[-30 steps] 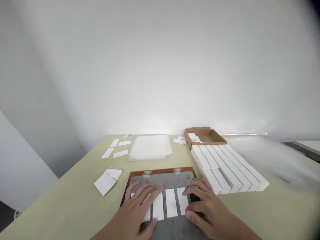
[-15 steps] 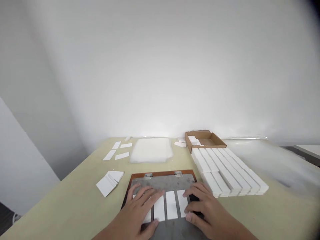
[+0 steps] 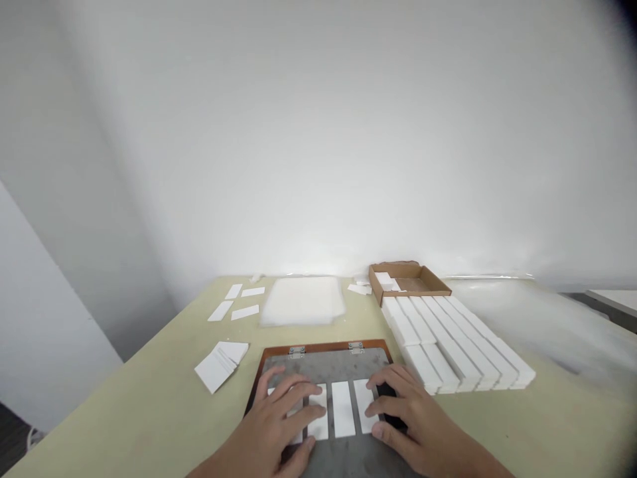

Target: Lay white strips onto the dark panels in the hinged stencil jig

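White strips (image 3: 343,408) lie side by side in a row on a grey metal plate (image 3: 328,365) at the near edge of the table (image 3: 149,411). The left hand (image 3: 279,418) rests flat on the left strips with its fingers spread and grips nothing. The right hand (image 3: 408,415) lies open over the rightmost strip, fingertips touching it; something dark shows under its fingers, too hidden to tell what. The plate sits on a brown board (image 3: 318,346) with two small hinges (image 3: 297,350) at the far edge. Just to the right stand long white blocks (image 3: 458,338) in rows, with a shallow cardboard box (image 3: 432,282) behind them. To the left lies a fanned stack of white cards (image 3: 219,364), and farther back a pile of white sheets (image 3: 303,299)
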Demonstrator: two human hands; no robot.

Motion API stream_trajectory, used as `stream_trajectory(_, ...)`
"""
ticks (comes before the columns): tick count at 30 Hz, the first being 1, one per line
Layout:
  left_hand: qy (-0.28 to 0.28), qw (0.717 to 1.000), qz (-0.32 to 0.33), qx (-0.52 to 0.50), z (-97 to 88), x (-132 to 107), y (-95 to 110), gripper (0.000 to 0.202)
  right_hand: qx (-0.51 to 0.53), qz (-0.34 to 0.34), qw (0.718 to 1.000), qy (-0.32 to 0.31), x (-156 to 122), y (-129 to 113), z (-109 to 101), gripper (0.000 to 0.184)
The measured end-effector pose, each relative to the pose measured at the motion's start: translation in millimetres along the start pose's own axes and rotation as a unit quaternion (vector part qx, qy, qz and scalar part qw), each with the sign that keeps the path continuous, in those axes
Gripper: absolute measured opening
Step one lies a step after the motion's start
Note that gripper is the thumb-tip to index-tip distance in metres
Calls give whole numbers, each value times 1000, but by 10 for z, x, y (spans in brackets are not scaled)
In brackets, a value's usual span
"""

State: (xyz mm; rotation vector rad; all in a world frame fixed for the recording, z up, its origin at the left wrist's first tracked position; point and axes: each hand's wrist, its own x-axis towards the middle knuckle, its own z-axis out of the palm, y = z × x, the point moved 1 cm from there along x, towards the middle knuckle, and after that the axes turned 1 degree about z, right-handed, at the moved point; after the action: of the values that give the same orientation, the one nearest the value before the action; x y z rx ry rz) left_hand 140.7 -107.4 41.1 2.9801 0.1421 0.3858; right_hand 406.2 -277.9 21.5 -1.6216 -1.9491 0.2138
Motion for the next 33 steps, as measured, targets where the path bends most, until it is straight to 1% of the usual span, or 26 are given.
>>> stream_trajectory(2,19,1000,-8,1,-21,-21,-30,49,-1,1,1000,0,0,4,-2,16)
stream_trajectory(4,25,999,-23,5,-46,-60,-105,59,-1,6,1000,-2,-1,9,-1,17)
stream_trajectory(6,-5,1000,-24,2,-80,-104,-206,69,-2,11,1000,-2,-4,12,3,16)
stream_trajectory(9,-58,998,-22,-12,-146,-150,-338,78,-2,12,1000,-5,-10,14,14,17)
stream_trajectory(10,-64,998,-24,-15,-170,-155,-363,80,-2,12,1000,-8,-12,14,17,17)
stream_trajectory(13,-59,998,-26,-22,-230,-146,-374,83,-4,17,1000,-14,-20,20,19,18)
stream_trajectory(16,-55,998,-22,-33,-259,-129,-343,83,-5,19,1000,-18,-24,28,10,19)
stream_trajectory(21,-69,996,-26,-44,-261,-120,-342,77,-10,19,1000,-22,-15,20,-3,20)
stream_trajectory(28,-58,996,-14,-61,-280,-100,-345,69,-15,13,1000,-18,-26,28,11,18)
stream_trajectory(33,-72,995,-8,-69,-309,-83,-344,65,-15,13,1000,-15,-31,36,22,20)
